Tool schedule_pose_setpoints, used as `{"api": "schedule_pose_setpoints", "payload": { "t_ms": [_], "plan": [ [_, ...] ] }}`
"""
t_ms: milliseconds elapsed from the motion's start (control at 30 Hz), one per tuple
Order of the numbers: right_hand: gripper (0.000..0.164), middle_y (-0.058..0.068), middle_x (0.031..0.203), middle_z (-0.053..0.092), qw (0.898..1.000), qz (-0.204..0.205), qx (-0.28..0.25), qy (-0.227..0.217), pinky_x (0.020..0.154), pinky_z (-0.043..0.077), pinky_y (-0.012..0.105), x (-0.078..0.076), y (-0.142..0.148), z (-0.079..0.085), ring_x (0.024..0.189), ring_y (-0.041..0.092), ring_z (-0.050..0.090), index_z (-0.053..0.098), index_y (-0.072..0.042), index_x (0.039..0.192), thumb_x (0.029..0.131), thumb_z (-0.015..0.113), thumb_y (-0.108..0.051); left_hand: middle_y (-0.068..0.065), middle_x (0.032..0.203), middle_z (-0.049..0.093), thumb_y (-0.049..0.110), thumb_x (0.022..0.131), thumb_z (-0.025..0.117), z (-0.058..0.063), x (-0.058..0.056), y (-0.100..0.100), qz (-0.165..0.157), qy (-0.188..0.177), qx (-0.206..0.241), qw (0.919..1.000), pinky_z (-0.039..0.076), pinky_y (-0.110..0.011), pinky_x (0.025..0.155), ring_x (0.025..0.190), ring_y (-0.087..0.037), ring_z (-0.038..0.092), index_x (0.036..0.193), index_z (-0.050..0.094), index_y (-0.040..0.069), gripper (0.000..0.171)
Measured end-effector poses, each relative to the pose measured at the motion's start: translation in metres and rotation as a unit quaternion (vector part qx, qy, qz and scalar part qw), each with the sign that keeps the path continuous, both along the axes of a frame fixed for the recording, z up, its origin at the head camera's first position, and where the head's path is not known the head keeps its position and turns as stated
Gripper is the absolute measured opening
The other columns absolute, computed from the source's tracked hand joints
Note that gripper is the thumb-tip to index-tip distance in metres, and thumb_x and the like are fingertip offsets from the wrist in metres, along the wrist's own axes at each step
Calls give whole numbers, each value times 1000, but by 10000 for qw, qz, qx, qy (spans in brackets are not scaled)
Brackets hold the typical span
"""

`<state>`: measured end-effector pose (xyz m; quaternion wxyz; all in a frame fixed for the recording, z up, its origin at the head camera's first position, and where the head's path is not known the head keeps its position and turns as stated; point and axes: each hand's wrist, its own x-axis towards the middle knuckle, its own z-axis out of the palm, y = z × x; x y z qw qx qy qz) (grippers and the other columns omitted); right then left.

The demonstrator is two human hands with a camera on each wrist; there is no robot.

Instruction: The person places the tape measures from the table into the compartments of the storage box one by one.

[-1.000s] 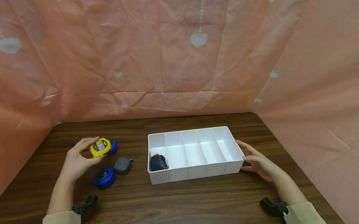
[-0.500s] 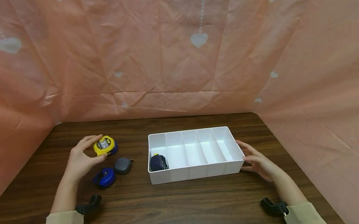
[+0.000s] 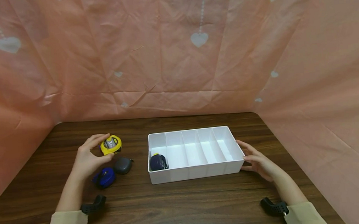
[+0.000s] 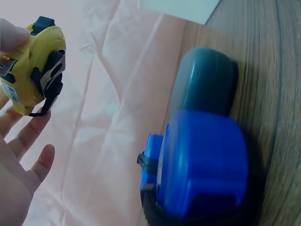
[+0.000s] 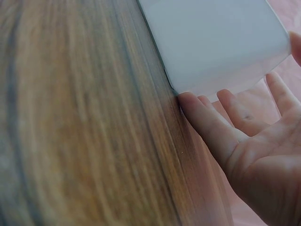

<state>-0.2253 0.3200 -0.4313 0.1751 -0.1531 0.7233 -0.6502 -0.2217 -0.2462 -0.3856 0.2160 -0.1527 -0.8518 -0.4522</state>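
Peach cloth [image 3: 174, 55] with pale hearts backs a dark wooden table [image 3: 188, 211]; we take bearings from the head view, twelve at top. We observe the left hand [image 3: 87, 159] pinching a yellow tape measure [image 3: 111, 145] at nine o'clock of the white tray [image 3: 196, 172]. From it, a grey tape measure [image 3: 123, 165] lies at five o'clock, a blue tape measure [image 3: 107, 177] at six. A navy tape measure [image 3: 158, 162] occupies the tray's nine-o'clock compartment. The right hand [image 3: 260, 162], fingers extended, touches its three-o'clock end.

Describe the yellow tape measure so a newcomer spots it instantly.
A white divided box stands on a brown table. Left of it is the left hand, pinching the yellow tape measure. Its bright case sets it apart from the blue one and gray one nearby.
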Motion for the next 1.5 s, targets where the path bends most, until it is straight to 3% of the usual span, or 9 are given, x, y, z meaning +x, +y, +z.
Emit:
{"api": "schedule_pose_setpoints", "payload": {
  "t_ms": [200, 500, 667, 833, 1067, 1300, 1500],
  "plan": [
    [65, 25, 151, 8, 10000, 4, -5, -11, 97, 32, 63, 1, 0, 0, 121, 20, 42, 9, -16, 155, 99, 42, -12, -14, 120, 57, -7, 69, 80, 16, 11, 14, -94, 1, 7, 10000, 34, -17, 87, 109, -11, 48, 124, 61, -2, 59],
    [64, 27, 150, 9, 10000, 5, -48, 8, 96, 34, 63, 0, -2, 1, 121, 21, 42, 12, -17, 155, 99, 43, -13, -3, 120, 58, -1, 69, 83, -3, -6, 9, -233, 37, 102, 9997, 41, -19, 86, 110, -9, 48, 126, 63, 7, 61],
    [64, 28, 150, 10, 10000, -20, -27, -2, 96, 34, 63, 0, -2, 1, 121, 20, 43, 13, -18, 155, 99, 43, -14, -2, 119, 58, 0, 69, 83, -4, -8, 12, -301, 43, 138, 9994, 41, -27, 90, 112, -10, 48, 126, 63, 8, 61],
    [63, 27, 150, 11, 10000, -17, -37, -24, 96, 33, 63, -1, -1, 1, 120, 18, 44, 12, -18, 155, 99, 42, -13, 0, 118, 58, 1, 68, 84, -3, -9, 19, -338, 25, 169, 9993, 38, -24, 91, 111, -11, 48, 124, 65, 9, 60],
    [62, 27, 149, 12, 10000, 27, -53, 25, 96, 35, 61, 0, -1, 1, 120, 18, 43, 13, -19, 155, 99, 41, -12, -16, 116, 58, -7, 68, 80, 30, 16, 45, -407, 23, 90, 9991, 36, -16, 87, 109, -24, 49, 122, 62, -4, 57],
    [64, 26, 149, 11, 10000, -10, -31, -11, 96, 34, 62, 1, -2, 2, 119, 17, 44, 13, -18, 155, 98, 43, -13, -17, 117, 58, -6, 69, 80, 33, 16, 53, -475, -68, 119, 9988, 39, -17, 86, 109, -25, 49, 122, 62, -5, 56],
    [64, 29, 149, 9, 10000, 20, -23, 39, 96, 33, 63, 0, -2, 2, 120, 18, 43, 12, -17, 155, 99, 42, -13, -17, 114, 59, -6, 68, 81, 31, 13, 60, -553, 86, 9, 9984, 42, -27, 89, 108, -27, 51, 119, 63, -6, 54]
  ]
}}
